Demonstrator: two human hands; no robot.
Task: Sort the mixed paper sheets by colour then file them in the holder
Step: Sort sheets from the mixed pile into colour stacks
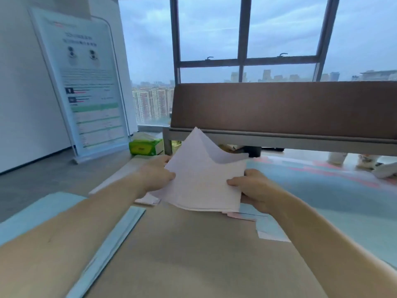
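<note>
Above a brown table (193,254), a left hand (156,175) and right hand (253,188) each pinch opposite edges of a pale paper stack (204,179), top sheet curling upward.

Single head-worn wide-angle view. It looked forward and down across the table (193,254). Left hand (158,175) and right hand (253,190), gripping the paper sheets (204,179), sat close at mid-frame, with the window (242,39) far across the top.

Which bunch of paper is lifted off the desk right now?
The whitish stack, gripped by the left hand and right hand, top corner curling. The light blue sheets at left and the pink and blue sheets beneath lie flat.
</note>
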